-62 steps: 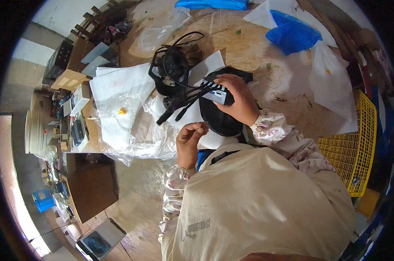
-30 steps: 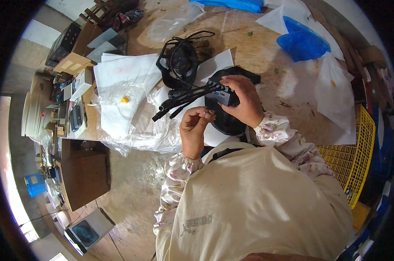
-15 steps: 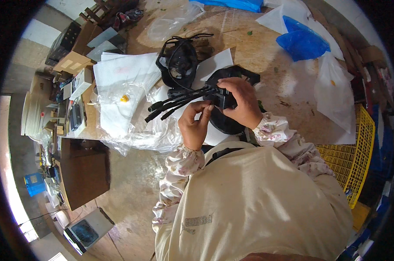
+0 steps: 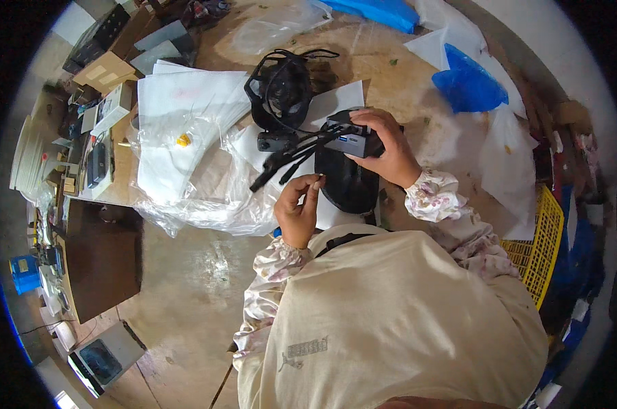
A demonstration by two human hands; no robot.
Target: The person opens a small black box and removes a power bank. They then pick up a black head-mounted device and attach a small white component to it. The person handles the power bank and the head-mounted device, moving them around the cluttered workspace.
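My right hand grips a small black box with ports on the side facing me, thumb below and fingers over its top. Several black cables with thick plug ends run out of it to the left. Below the cables my left hand is pinched closed, apart from the box; a tiny pale speck shows at its fingertips, too small to name. A rounded black piece lies under the box on white sheeting. Beyond the cables is a black strapped frame with looping wires.
White foam sheets and crumpled clear plastic cover the table's left side. A blue plastic bag lies at the far right. A yellow plastic crate stands by the right edge. Cartons are stacked at the far left.
My left hand has drawn away from the box, down toward me. The box has turned in my right hand so its ports show, and the cables swing lower.
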